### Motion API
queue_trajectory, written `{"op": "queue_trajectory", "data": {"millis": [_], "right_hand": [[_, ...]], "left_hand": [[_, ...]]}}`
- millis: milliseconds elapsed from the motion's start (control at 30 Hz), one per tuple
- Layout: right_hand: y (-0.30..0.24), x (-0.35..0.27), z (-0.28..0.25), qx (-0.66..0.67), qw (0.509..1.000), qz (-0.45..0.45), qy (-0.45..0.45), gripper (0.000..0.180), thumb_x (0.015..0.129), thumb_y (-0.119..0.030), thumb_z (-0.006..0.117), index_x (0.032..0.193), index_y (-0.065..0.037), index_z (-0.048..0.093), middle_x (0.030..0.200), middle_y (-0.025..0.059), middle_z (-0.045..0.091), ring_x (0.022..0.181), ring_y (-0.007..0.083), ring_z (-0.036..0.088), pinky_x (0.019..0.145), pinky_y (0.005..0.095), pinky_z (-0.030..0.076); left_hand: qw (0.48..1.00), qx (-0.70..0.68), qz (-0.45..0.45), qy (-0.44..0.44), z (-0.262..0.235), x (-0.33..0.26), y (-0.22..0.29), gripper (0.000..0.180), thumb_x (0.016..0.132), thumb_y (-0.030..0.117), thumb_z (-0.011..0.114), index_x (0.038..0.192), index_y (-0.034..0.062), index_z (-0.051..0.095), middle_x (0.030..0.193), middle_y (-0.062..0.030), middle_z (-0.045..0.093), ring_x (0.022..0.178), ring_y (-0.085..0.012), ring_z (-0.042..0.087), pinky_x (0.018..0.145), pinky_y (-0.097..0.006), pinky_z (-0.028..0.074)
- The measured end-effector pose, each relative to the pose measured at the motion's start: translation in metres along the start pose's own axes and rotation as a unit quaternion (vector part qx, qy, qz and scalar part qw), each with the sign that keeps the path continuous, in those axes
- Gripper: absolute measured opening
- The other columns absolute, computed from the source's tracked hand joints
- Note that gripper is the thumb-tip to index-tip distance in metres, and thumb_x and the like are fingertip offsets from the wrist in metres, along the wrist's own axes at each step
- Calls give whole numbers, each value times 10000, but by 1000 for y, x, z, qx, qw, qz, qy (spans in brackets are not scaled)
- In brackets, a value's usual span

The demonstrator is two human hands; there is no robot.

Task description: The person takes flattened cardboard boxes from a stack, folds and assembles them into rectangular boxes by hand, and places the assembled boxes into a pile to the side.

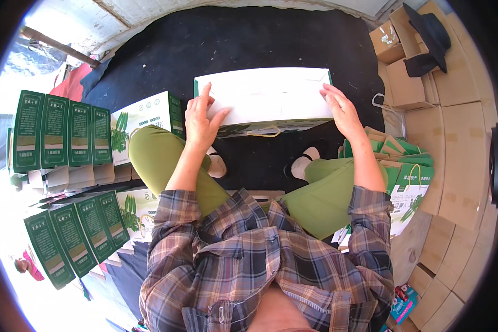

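Head view: both hands rest flat on a white carton panel (pixel 268 94).
Its long axis runs left-right between the knees; left hand (pixel 202 120) and right hand (pixel 342 112) press opposite ends, fingers spread, grasping nothing.

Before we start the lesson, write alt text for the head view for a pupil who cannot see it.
Seen from above, a seated person in a plaid shirt and green trousers rests the left hand and right hand on a white rectangular cardboard gift box with green edges on a black mat. Rows of upright green cartons stand to the left; flat brown cardboard sheets lie to the right.
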State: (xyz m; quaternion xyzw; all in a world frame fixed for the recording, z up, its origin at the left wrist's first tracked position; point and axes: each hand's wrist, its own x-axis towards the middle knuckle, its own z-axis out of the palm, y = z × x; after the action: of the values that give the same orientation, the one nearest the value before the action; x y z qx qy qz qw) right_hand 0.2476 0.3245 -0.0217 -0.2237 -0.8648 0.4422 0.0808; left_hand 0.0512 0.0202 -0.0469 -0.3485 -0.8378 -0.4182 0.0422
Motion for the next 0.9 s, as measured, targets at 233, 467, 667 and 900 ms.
{"op": "queue_trajectory", "data": {"millis": [233, 467, 667, 900], "right_hand": [[-34, -13, 20, -221, 974, -50, 16, 639, 741, -301, 750, 1334, -273, 513, 1430, 123, 373, 1194, 376, 470, 994, 425, 431], [-30, -15, 27, -284, 955, -77, 32, 622, 645, -217, 822, 1229, -239, 611, 1402, 118, 407, 1136, 354, 489, 965, 430, 451], [-25, -15, 26, -301, 950, -79, 13, 507, 673, -229, 804, 1159, -204, 663, 1382, 105, 436, 1056, 347, 501, 932, 419, 464], [-29, -16, 25, -296, 952, -77, 10, 490, 713, -250, 774, 1180, -176, 647, 1389, 110, 429, 1108, 366, 484, 946, 430, 452]], "left_hand": [[973, 187, 131, -43, 1, 1, -4, 485, 752, 230, 736, 1217, 170, 612, 1193, -26, 579, 1086, -266, 509, 939, -433, 378], [967, 184, 139, -104, -3, 1, 7, 562, 672, 444, 744, 1166, 196, 639, 1203, 7, 591, 1152, -257, 483, 1001, -533, 304], [950, 228, 146, -157, -4, 0, 9, 512, 702, 444, 713, 1150, 206, 649, 1177, 27, 605, 1118, -236, 505, 977, -588, 320], [956, 217, 148, -131, -3, -1, 9, 506, 691, 440, 735, 1124, 193, 646, 1118, 10, 602, 1086, -227, 510, 962, -533, 316]]}}
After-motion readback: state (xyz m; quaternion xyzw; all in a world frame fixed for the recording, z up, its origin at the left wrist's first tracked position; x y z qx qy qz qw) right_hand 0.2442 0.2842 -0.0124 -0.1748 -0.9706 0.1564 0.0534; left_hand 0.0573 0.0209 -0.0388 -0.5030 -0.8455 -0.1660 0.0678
